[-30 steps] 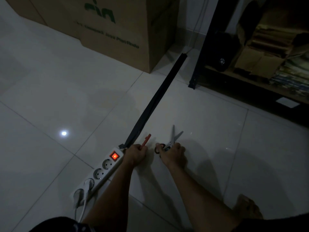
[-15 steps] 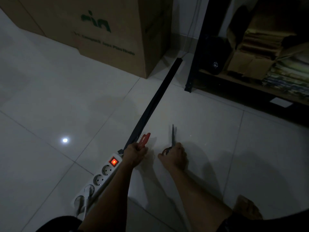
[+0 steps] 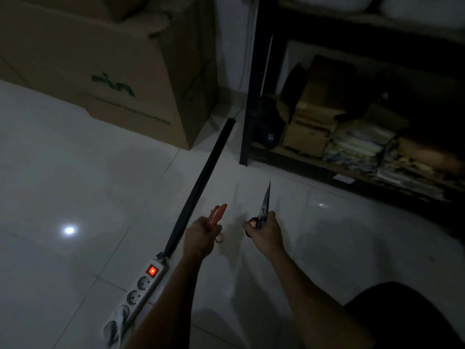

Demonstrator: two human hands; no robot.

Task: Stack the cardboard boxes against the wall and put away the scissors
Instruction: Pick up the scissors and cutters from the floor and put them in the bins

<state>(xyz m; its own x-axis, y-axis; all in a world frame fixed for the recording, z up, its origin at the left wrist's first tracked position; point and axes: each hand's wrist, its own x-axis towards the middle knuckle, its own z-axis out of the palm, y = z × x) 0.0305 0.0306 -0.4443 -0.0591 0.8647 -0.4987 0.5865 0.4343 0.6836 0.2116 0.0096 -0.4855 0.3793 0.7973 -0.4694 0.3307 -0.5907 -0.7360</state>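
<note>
While the left hand (image 3: 201,235) grips red scissors (image 3: 217,215) above the floor (image 3: 75,177), the right hand (image 3: 266,231) grips black-handled scissors (image 3: 264,207), closed silver blades pointing far. A brown box (image 3: 105,71) with green print stands far left by the wall.

The cardboard box (image 3: 105,79) is showing green printing on its front face: large lowercase letters that seem to be reading "nin", though blurred. A smaller green line beneath them is staying too smeared to read. Nothing else legible is showing.
</note>
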